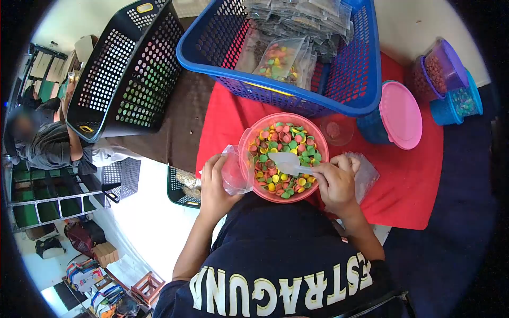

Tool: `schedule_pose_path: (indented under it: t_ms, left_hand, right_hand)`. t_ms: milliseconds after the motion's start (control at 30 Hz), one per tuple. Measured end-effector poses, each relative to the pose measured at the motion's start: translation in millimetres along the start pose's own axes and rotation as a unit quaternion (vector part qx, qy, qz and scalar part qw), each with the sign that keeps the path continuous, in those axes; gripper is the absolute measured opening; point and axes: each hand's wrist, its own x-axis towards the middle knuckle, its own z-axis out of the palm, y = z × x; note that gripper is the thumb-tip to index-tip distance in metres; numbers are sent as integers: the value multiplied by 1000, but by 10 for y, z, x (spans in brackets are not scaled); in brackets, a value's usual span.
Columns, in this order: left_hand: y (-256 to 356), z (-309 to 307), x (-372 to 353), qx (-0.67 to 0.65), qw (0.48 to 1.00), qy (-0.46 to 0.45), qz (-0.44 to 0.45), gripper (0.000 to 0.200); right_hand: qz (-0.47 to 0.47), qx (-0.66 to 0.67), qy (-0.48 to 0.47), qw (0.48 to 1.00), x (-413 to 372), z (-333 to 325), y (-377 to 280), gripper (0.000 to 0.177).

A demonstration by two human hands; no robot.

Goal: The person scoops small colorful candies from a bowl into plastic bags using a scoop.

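Note:
A pink round tub (323, 139) full of small red, green and yellow cup-shaped pieces (297, 183) stands in front of me. My left hand (213, 186) is closed on a clear plastic pouch (237, 170), held over the tub's left rim. Its mouth looks spread toward the tub. From the right, my right hand (338, 183) grips the handle of a white plastic spatula (286, 161). The flat blade lies over the pieces, and I see nothing heaped on it. Beneath and beside my right hand are clear plastic bags (367, 174) on the red cloth.
A blue basket (297, 95) behind the tub holds many filled packets (283, 61). Right of it stand a pink-lidded blue tub (400, 115) and stacked purple and teal containers (448, 71). A black crate (124, 74) is at left, with another person (45, 140) beyond.

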Motion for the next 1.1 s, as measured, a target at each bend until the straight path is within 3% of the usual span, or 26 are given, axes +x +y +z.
schedule_pose_path:
  t_ms: [600,867,1100]
  left_hand:
    - [-4,-22,18,14,1000,-9,12,99]
    - [0,-13,16,10,1000,-4,7,100]
    - [4,-3,19,10,1000,-1,11,100]
  right_hand:
    - [57,37,-17,998,-74,203,47,10]
    - [158,103,-20,982,-104,249,81,9]
    - [137,104,-13,985,-159,334,55,9]
